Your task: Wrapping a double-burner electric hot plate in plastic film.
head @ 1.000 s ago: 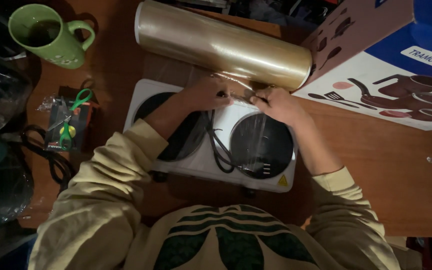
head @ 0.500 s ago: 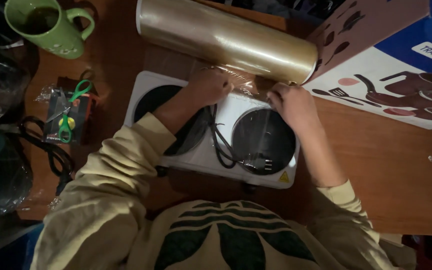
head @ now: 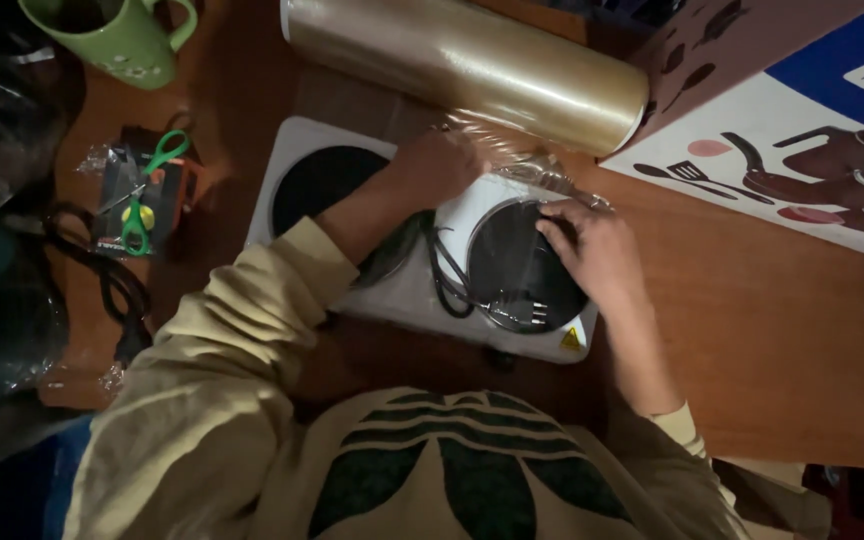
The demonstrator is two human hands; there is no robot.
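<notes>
Two hands on white double hotplate, centre of table: your left hand pinches clear film from far roll; right hand lies flat, fingers spread, on right burner. Risk: film likely tears or bunches on loose black cord.

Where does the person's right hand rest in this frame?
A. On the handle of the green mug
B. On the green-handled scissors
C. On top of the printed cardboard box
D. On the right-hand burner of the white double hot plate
D: the right hand lies flat on the dark round burner at the right side of the white hot plate, while the left hand is up by the cling film roll.
</notes>
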